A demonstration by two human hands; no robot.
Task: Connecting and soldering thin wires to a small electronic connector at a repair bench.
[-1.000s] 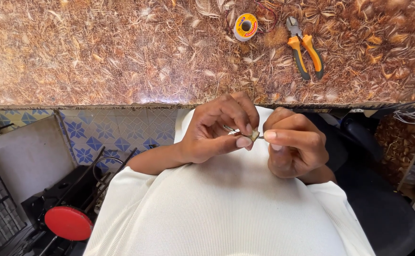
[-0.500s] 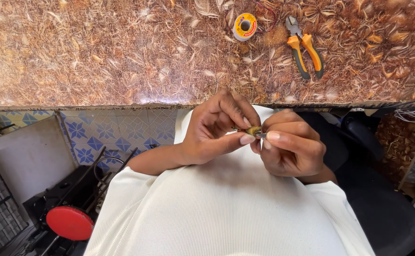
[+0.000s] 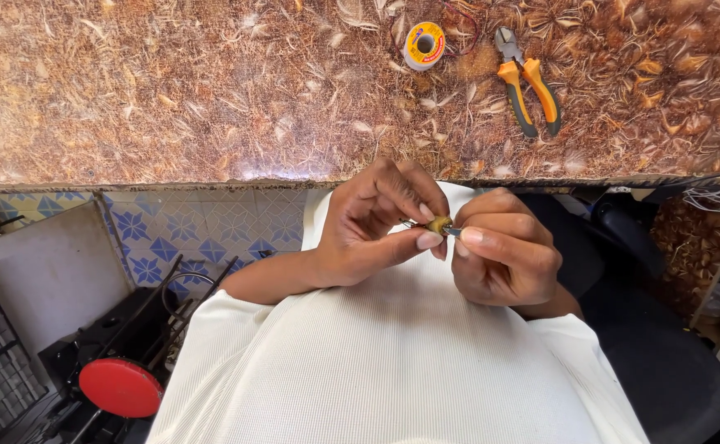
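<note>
Close over the white-shirted lap, the left hand and right hand meet fingertip to fingertip, both curled tight and pinching one small brass-coloured part between thumbs and forefingers. Beyond, on the brown patterned worktop, lie orange-handled cutters and a solder spool.

Small round brass-coloured component with thin metal leads, held horizontally, pinched between both hands' fingertips below the desk edge.
</note>
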